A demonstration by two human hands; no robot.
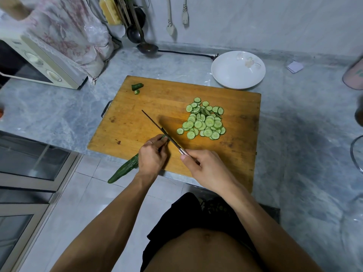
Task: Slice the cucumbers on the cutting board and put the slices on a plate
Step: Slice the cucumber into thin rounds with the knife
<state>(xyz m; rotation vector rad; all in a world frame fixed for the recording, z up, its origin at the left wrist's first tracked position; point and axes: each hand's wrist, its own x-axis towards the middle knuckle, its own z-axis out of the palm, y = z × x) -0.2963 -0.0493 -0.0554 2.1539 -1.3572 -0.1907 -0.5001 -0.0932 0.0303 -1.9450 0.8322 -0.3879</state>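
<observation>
A long green cucumber (124,170) lies across the near left edge of the wooden cutting board (137,118), its tail hanging off over the floor. My left hand (152,156) grips its front end with curled fingers. My right hand (206,167) holds the handle of a thin knife (157,125), whose blade stands edge-down at the cucumber's tip by my left fingers. A heap of cucumber slices (204,120) lies on the right half of the board. Two cut end pieces (137,86) sit at the board's far left corner. A white plate (238,70) stands bare behind the board.
A microwave (45,63) under a flowered cloth stands at the far left on the grey marble counter (294,124). Ladles (147,47) and plugs hang on the back wall. A black cable (186,53) runs behind the plate. A pink container (353,75) sits at the right edge.
</observation>
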